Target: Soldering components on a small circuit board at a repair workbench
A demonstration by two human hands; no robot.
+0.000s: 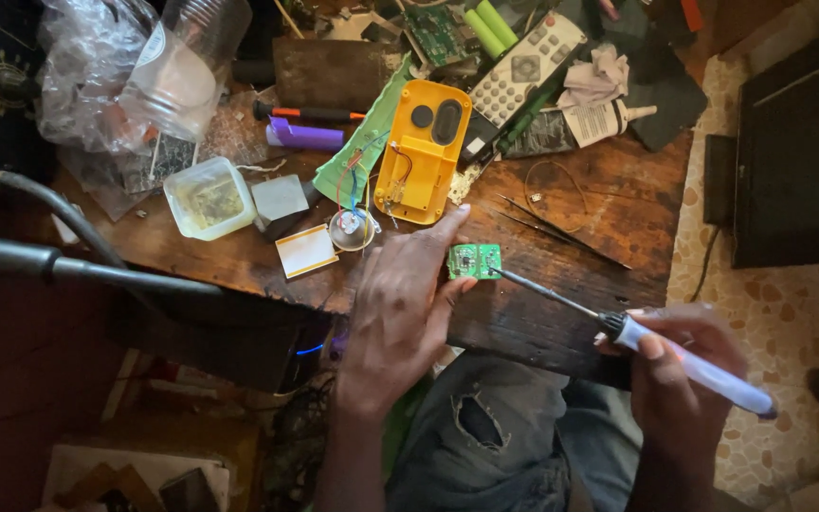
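Observation:
My left hand (pixel 402 303) rests on the wooden table (pixel 580 213) and pinches a small green circuit board (pixel 474 260) between thumb and forefinger. My right hand (pixel 680 374) grips a soldering iron (pixel 694 365) with a pale handle. Its thin metal tip reaches left and touches the right edge of the board. Just behind the board lies an opened yellow plastic casing (pixel 423 152) with red and blue wires running to a small round speaker (pixel 351 228).
Tweezers (pixel 561 232) lie right of the casing. Further back are a remote control (pixel 526 68), a purple lighter (pixel 305 135), a small plastic tub (pixel 209 197), a clear jar (pixel 182 66) and plastic wrap. A metal tube (pixel 78 270) crosses at left. My knees in torn jeans (pixel 485 427) are below.

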